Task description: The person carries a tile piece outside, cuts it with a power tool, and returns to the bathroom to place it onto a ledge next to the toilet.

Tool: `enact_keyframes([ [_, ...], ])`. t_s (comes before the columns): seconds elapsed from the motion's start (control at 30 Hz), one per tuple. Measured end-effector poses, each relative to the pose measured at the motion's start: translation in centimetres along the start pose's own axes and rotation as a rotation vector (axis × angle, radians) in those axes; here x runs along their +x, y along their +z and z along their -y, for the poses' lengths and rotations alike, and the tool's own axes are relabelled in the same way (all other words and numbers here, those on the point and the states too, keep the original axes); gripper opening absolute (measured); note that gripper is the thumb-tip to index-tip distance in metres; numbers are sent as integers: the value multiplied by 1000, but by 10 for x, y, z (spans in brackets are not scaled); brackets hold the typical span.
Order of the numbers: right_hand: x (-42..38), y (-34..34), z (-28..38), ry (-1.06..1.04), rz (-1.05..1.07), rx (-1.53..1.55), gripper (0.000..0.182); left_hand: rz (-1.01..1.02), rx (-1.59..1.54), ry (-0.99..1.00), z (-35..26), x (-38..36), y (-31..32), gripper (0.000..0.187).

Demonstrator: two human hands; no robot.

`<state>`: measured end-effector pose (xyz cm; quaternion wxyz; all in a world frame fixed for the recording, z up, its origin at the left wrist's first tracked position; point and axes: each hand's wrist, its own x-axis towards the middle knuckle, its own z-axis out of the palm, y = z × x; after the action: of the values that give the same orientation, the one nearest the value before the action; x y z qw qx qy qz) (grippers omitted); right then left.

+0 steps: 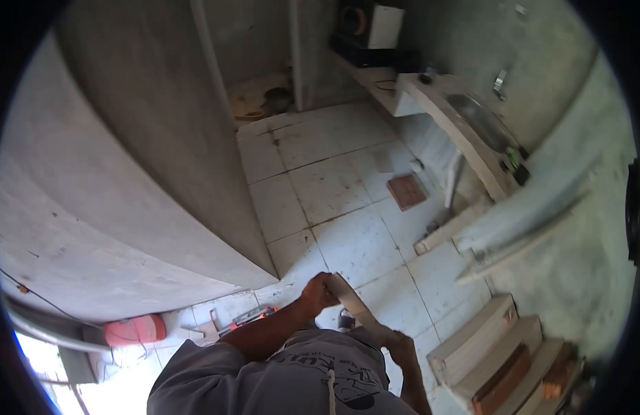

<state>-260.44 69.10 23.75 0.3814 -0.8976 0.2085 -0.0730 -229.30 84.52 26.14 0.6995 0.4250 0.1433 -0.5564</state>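
Note:
A short, flat, light-coloured board [350, 299] slants in front of my grey shirt. My left hand [320, 290] is closed on its upper end. Lower down and to the right, my right hand [401, 346] grips the other end. Below the board, a small part of a foot or shoe shows on the white tiled floor [354, 242].
Boards and bricks [482, 346] are stacked at the lower right. A red case [135, 330] and a red tool [251, 317] lie at the lower left. A counter with a sink [480, 121] runs along the right wall. A brown tile [406, 191] lies ahead.

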Motion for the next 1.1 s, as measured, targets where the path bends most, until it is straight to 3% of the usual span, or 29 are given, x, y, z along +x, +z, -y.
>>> enact_keyframes([
  [0.07,106,-51,48,29,175,-27,24,-160,-153,142,-48,11,12,38],
  [0.2,299,-71,70,-163,223,87,22,-211,-332,308,-140,59,3,40],
  [0.27,386,-70,75,-247,296,-28,23,-217,-440,386,-170,107,-18,41],
  [0.4,527,-37,57,-272,322,-22,19,-38,-609,415,-248,205,-61,44],
  [0.47,578,-34,78,-92,336,59,16,-298,-573,336,-295,227,-50,42],
  [0.57,657,-22,84,-47,345,275,23,-298,-455,323,-412,257,-38,43],
  [0.67,748,-15,112,294,476,418,29,-311,-339,326,-523,284,-32,48],
  [0.77,850,11,128,303,521,508,32,-228,-284,411,-605,330,-49,50],
  [0.9,996,59,116,213,606,442,32,-346,-428,409,-667,402,-87,50],
  [1.0,1088,77,149,176,665,502,34,-497,-568,380,-736,420,-108,49],
  [1.07,1179,82,187,283,865,517,36,-550,-583,461,-798,429,-113,52],
  [1.1,1215,86,208,280,882,496,36,-483,-501,553,-820,432,-128,51],
])
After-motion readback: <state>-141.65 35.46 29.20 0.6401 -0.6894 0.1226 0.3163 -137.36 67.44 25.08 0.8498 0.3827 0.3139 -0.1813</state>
